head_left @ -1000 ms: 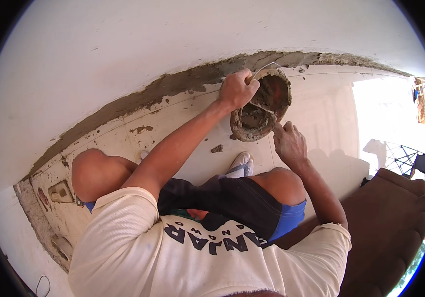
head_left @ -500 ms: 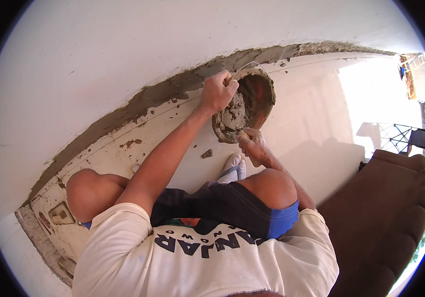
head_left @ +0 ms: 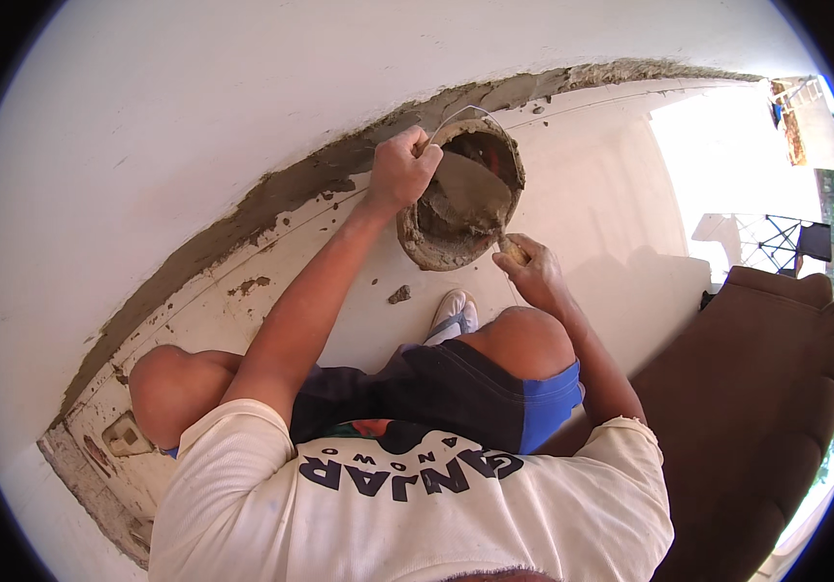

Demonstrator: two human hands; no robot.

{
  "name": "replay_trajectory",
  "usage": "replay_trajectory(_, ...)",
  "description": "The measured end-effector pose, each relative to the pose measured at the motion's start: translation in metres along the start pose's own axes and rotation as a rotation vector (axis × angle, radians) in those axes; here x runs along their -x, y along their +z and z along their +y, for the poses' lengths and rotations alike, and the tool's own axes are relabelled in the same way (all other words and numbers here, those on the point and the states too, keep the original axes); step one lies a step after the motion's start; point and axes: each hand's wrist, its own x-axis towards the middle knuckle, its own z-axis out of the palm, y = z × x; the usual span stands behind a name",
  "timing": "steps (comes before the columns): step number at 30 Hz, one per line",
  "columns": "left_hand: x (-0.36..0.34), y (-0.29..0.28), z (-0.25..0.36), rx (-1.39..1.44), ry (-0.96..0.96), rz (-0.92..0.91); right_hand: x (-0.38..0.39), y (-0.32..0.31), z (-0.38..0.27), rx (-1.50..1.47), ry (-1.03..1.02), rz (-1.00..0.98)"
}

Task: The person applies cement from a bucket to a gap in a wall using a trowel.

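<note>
- Since half a second ago, the right hand (head_left: pixel 536 276) has drawn back off the bucket's rim, and the trowel (head_left: pixel 475 194) now shows its broad grey blade across the bucket's mouth, above centre in the head view.
- Right hand, just right of centre: fingers closed round the trowel's pale handle, just beside the rim.
- Left hand (head_left: pixel 402 173), above centre: curled tight on the bucket's wire handle, at its left end.
- Bucket (head_left: pixel 424 254), upper middle: caked with mortar, mouth turned toward the camera, more wet mortar inside around the blade. Whether its base touches the floor is hidden.
- Grey mortar band (head_left: pixel 271 199): curves along the wall's foot from lower left to upper right.
- Mortar lump (head_left: pixel 399 294): on the pale floor below the bucket.
- Brown sofa (head_left: pixel 747 417): lower right.
</note>
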Motion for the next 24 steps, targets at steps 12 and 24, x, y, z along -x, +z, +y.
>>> replay_trajectory(12, -0.006, 0.007, 0.003, -0.012, -0.018, 0.057, -0.010, -0.011, 0.028, 0.421, 0.013, 0.066)
replay_trajectory(24, -0.001, 0.003, -0.003, -0.084, -0.025, 0.113, -0.016, 0.012, 0.003, -0.324, 0.050, -0.357)
